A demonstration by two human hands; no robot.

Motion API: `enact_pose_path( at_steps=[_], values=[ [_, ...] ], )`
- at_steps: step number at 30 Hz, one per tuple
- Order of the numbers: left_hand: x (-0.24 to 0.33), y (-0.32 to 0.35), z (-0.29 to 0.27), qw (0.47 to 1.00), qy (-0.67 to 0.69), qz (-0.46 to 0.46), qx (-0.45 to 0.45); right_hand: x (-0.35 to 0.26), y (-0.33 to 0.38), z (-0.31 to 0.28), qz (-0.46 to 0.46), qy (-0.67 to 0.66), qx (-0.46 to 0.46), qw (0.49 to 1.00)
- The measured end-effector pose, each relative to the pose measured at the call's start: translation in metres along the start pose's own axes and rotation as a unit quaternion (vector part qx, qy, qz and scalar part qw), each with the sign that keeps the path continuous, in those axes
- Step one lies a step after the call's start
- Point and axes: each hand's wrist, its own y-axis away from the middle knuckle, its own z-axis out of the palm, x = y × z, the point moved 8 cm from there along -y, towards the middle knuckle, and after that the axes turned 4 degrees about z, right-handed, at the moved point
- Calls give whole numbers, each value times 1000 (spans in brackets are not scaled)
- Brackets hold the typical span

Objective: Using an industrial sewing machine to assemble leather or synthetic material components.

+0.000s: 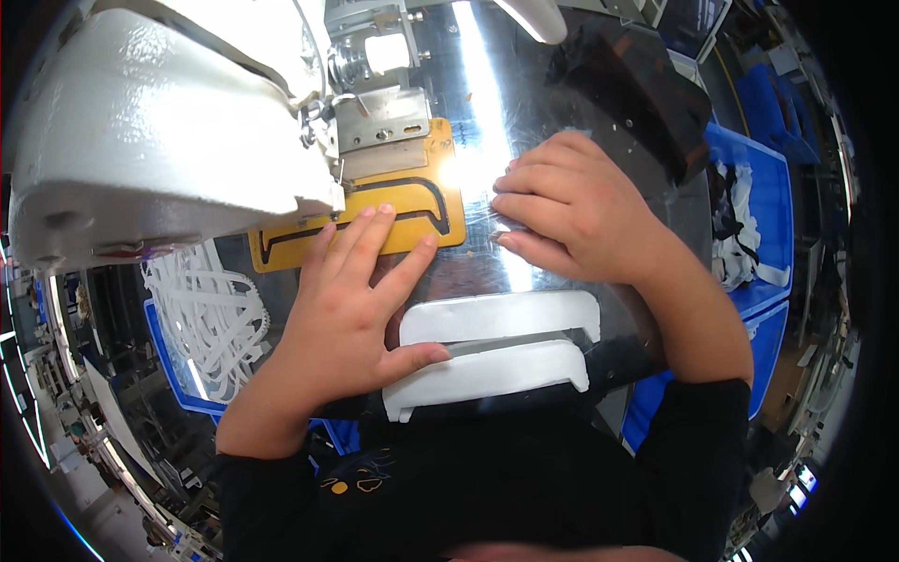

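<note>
Yellow template (405,199) under the sewing machine (159,131), well in from the metal tabletop's (524,94) right edge, long axis running left to right; left hand (346,318) nearer, spread fingers over its near side; right hand (595,220) beyond its right end, half-curled, thumb parted from forefinger; white strips (501,317) toward the tabletop's near edge

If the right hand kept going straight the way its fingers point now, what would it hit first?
Most likely the right edge of the yellow template, just across a strip of metal table from the right hand; fingertip height is unclear, so it might pass over.
</note>
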Motion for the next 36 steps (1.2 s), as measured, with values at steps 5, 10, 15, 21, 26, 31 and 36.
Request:
enact_pose_path(
  at_steps=[5,10,15,21,26,31,36],
  values=[
    [2,-1,-2,1000,-2,0,-2,0,0,-3,-2,5,18,1000],
    [1,0,-1,1000,-3,9,-2,0,0,-3,-4,14,13,1000],
    [-1,3,1,1000,0,12,8,0,0,-5,4,10,6,1000],
    [-4,5,-1,999,31,14,21,1,-2,-4,11,10,2,1000],
    [0,5,-2,999,19,33,21,8,0,-9,28,-1,16,999],
    [2,6,-5,998,19,48,42,15,2,-15,44,18,25,999],
    [1,7,-10,996,13,49,74,13,2,-24,15,97,9,995]
  ],
)
